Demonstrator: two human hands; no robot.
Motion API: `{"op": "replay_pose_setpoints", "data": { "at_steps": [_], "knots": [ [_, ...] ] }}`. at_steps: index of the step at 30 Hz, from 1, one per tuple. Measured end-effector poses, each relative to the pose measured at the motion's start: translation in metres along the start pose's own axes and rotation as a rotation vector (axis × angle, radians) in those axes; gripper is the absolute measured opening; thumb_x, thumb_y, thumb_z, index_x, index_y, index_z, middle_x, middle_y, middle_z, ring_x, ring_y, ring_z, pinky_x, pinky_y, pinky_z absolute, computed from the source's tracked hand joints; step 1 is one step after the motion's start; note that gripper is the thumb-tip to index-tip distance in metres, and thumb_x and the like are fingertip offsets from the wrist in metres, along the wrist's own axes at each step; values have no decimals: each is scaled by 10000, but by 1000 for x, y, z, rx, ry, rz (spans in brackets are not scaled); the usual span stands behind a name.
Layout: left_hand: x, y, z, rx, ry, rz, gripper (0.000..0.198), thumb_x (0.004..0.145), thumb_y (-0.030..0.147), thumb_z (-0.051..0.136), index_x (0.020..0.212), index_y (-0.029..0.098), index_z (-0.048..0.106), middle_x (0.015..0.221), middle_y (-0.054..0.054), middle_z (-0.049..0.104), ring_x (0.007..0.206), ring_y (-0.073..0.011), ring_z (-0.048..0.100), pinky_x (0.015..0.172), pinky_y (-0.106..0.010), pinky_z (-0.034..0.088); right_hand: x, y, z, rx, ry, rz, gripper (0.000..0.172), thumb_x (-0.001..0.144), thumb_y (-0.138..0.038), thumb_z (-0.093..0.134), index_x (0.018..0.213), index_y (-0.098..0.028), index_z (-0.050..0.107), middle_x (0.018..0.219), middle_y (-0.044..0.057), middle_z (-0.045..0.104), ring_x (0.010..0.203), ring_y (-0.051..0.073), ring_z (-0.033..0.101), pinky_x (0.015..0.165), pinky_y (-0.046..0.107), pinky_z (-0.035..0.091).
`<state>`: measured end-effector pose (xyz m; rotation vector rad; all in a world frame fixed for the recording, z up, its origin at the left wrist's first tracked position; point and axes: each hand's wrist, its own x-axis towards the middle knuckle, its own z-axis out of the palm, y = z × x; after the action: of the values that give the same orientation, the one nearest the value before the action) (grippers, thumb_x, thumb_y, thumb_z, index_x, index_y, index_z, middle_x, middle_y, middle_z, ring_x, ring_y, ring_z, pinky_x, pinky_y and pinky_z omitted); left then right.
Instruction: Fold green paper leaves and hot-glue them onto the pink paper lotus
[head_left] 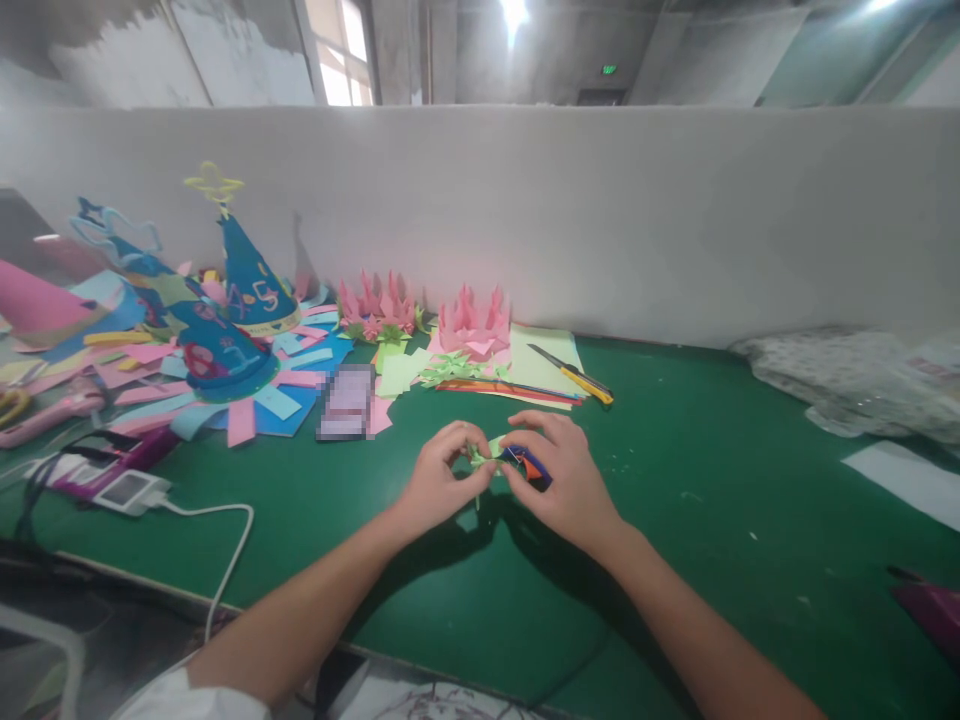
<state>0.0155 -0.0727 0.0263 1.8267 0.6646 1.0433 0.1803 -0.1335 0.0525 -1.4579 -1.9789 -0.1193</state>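
Observation:
My left hand is curled, its fingertips pinching a small light-green paper piece above the green table. Opposite it, my right hand is closed too. It touches the same green piece and wraps a small tool with blue and orange parts, possibly scissors. Both hands meet a little above the table's middle. What the paper's shape is stays too small to tell.
Pink paper flowers and green paper sheets lie behind the hands, with a yellow utility knife. Blue paper cone hats and coloured strips fill the left. A white cable runs at front left; plastic bags sit right.

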Motion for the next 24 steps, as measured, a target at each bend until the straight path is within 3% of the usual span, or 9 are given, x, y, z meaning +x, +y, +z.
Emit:
{"op": "replay_pose_setpoints", "data": {
  "at_steps": [18, 24],
  "knots": [
    [0, -4, 2, -229, -59, -224, 130, 688, 233, 625, 752, 146, 553, 726, -11, 570, 653, -94, 527, 632, -210, 443, -2, -2, 0, -93, 29, -112, 122, 828, -256, 548, 854, -265, 667, 1013, 31, 612, 974, 194, 496, 838, 357, 335],
    [3, -3, 3, -309, -72, -331, 236, 639, 305, 689, 733, 134, 556, 648, 4, 551, 536, -64, 478, 501, -182, 384, -2, 0, -1, -112, 5, -121, 121, 833, -276, 543, 831, -258, 663, 992, 24, 627, 959, 188, 495, 830, 353, 317]
  ]
}}
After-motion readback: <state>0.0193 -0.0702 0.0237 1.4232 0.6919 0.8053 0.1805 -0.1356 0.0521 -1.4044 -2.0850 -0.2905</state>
